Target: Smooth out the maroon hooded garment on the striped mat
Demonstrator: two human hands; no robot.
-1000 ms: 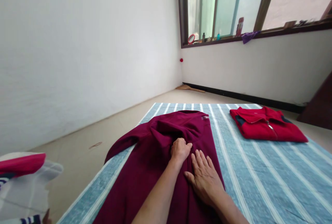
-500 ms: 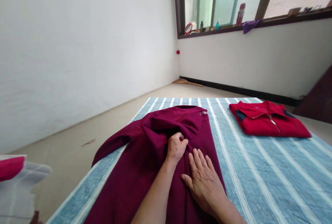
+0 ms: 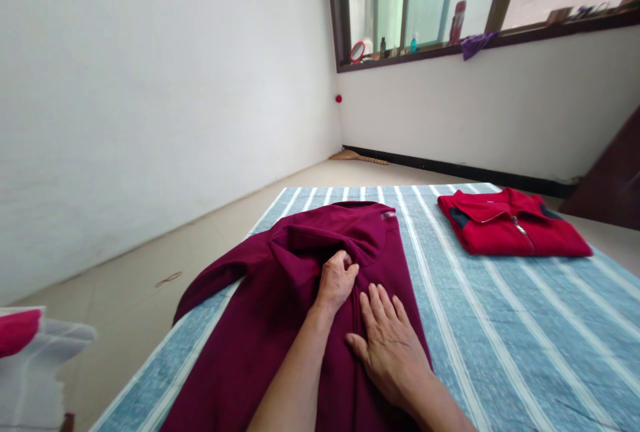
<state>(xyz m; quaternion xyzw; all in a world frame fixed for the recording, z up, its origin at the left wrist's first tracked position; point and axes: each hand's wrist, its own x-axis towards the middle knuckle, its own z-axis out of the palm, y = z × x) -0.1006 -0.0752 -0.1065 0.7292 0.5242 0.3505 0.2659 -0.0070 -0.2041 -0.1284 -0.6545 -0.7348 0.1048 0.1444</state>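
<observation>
A maroon jacket (image 3: 280, 325) lies spread on a blue and white striped cloth (image 3: 500, 345), one sleeve hanging over the left edge. Near its collar, my left hand (image 3: 338, 277) is closed in a pinch on the front, where a dark zipper line (image 3: 355, 325) runs down toward me. Just right of that line my right hand (image 3: 393, 342) rests flat on the fabric, fingers stretched out. What sits between my left fingertips is mostly hidden by the hand, but the jacket's fabric bunches there.
A folded red jacket (image 3: 520, 232) with a zip collar lies at the right. At lower left is a white sheer item (image 3: 55, 359) with a bright pink piece (image 3: 19, 333). A broom (image 3: 357, 157) lies on the floor by the far corner. Small items line the windowsill (image 3: 425, 54).
Both hands keep nearly the same hold and place on the maroon jacket. The whole view has shifted slightly, with the scene sitting a little further left and up.
</observation>
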